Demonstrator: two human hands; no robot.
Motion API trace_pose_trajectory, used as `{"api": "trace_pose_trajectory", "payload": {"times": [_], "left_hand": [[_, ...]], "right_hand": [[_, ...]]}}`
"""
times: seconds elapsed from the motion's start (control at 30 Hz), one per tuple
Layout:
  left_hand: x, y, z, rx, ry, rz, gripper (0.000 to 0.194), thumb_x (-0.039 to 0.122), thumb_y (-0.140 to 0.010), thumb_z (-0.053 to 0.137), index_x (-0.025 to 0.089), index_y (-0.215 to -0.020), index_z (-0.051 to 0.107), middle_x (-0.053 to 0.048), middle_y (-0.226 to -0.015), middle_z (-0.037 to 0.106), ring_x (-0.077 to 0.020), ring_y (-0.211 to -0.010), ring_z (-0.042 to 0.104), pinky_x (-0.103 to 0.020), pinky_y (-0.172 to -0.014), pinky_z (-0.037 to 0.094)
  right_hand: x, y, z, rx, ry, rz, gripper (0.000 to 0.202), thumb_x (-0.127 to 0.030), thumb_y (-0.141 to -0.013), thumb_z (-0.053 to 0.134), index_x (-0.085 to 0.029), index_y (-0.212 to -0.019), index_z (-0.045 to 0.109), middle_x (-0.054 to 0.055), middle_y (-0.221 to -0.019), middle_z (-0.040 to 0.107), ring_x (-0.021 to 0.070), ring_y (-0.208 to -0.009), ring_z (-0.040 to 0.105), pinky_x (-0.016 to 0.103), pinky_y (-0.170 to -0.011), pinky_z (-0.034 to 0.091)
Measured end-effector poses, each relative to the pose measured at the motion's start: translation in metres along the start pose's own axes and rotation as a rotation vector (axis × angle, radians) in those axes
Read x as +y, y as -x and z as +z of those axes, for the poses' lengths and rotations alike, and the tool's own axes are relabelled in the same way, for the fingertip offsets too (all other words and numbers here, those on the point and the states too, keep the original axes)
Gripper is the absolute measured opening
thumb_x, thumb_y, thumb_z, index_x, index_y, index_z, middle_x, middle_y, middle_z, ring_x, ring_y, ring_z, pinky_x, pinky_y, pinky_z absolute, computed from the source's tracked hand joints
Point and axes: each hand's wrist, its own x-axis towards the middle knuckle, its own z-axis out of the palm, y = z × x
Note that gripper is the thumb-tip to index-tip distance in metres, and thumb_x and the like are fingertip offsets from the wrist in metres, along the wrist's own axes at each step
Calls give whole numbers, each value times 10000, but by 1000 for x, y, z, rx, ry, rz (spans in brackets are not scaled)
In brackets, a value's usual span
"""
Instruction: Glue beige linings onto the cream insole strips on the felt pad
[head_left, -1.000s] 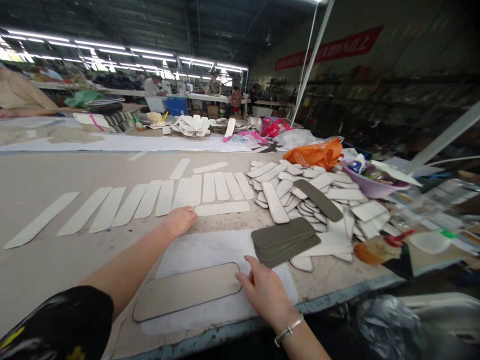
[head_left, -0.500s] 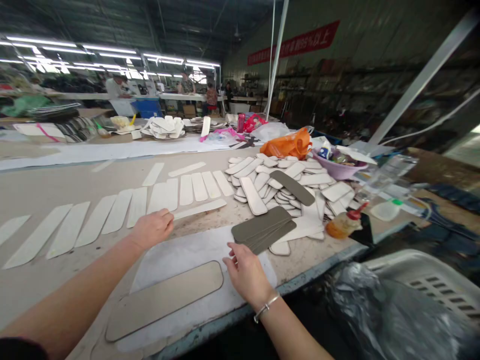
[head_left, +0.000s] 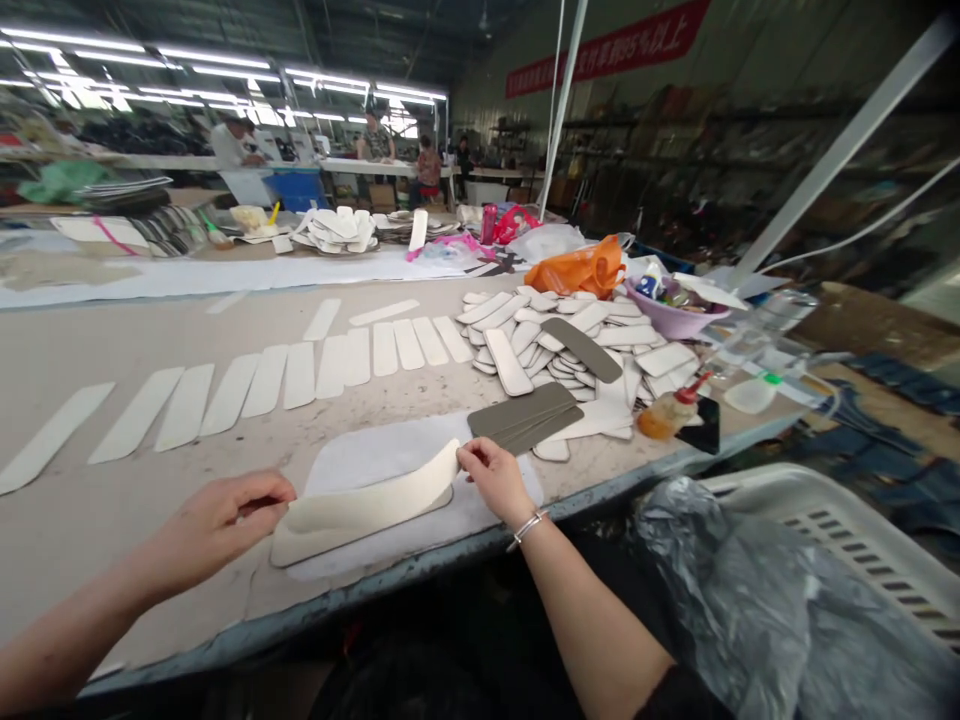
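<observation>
The person's left hand point(head_left: 217, 515) has its grip closed, thumb and fingers pinching the left end of a long cream strip point(head_left: 375, 495). The right hand point(head_left: 499, 480) pinches the other end, its grip closed too, so the strip spans the space between the hands, with its right end bent upward. The strip lies over a beige rounded panel point(head_left: 337, 541), which shows along the lower edge and rests on a white sheet point(head_left: 375, 437) near the front edge of the counter point(head_left: 397, 393). A bracelet point(head_left: 527, 530) circles the right wrist.

Just beyond the right hand, a fanned stack of grey-green pieces point(head_left: 525, 412) overlaps the sheet. Behind it spreads a heap of pale, dark-edged pieces point(head_left: 508, 362), with one dark piece point(head_left: 581, 350) on top. Loose pale strips point(head_left: 300, 375) stand side by side in a slanting row, flat on the counter, beyond the left hand. Right of the heap are a red-tipped bottle point(head_left: 664, 415) of amber liquid and a purple basin point(head_left: 671, 318); an orange bag point(head_left: 577, 272) sits behind the heap.
</observation>
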Motion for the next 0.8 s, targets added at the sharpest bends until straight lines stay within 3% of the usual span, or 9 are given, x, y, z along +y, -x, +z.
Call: {"api": "trace_pose_trajectory", "payload": {"times": [0.07, 0.17, 0.27, 0.33, 0.43, 0.63, 0.8], "left_hand": [[-13, 7, 2, -145, 178, -120, 272, 439, -746, 493, 198, -757, 618, 23, -630, 578, -145, -628, 533, -225, -597, 412], [-36, 13, 9, -186, 473, -336, 290, 423, -743, 519, 166, -845, 607, 21, -620, 541, -142, -614, 496, -237, -585, 403], [-53, 15, 20, -271, 626, -418, 296, 432, -749, 541, 153, -830, 599, 35, -608, 479, -115, -581, 418, -216, -537, 343], [-59, 13, 27, -346, 614, -431, 326, 474, -749, 559, 149, -741, 583, 53, -564, 400, -94, -544, 339, -203, -505, 276], [-66, 9, 36, -357, 562, -501, 406, 549, -710, 588, 146, -674, 563, 67, -538, 332, -83, -518, 275, -203, -482, 215], [-79, -2, 48, -358, 450, -620, 518, 639, -635, 605, 139, -768, 599, 62, -535, 379, -90, -499, 308, -213, -465, 200], [-82, -9, 53, -343, 333, -619, 550, 684, -591, 600, 145, -701, 583, 59, -505, 368, -96, -488, 313, -223, -452, 181]], "right_hand": [[-2, 5, -1, -57, 93, 21, 273, -443, -815, 513, -189, -748, 584, -35, -612, 555, 108, -572, 528, 199, -544, 427], [0, 8, 2, -72, 275, 36, 263, -397, -813, 524, -173, -703, 608, -14, -629, 597, 115, -608, 541, 205, -574, 389], [2, 7, 11, -105, 423, 74, 227, -344, -804, 539, -172, -688, 633, 6, -671, 642, 124, -655, 573, 209, -613, 378], [2, 5, 17, -122, 506, 89, 220, -334, -801, 538, -179, -684, 641, 13, -681, 657, 131, -666, 586, 214, -623, 373], [1, 3, 22, -143, 611, 87, 231, -348, -797, 534, -194, -673, 651, 20, -689, 669, 146, -681, 593, 227, -626, 368], [-4, 0, 26, -166, 767, 117, 234, -352, -798, 515, -209, -687, 665, 37, -724, 684, 171, -721, 606, 244, -639, 376], [-7, -2, 27, -178, 839, 138, 231, -339, -803, 504, -208, -701, 664, 46, -735, 687, 179, -726, 612, 251, -645, 384]]}}
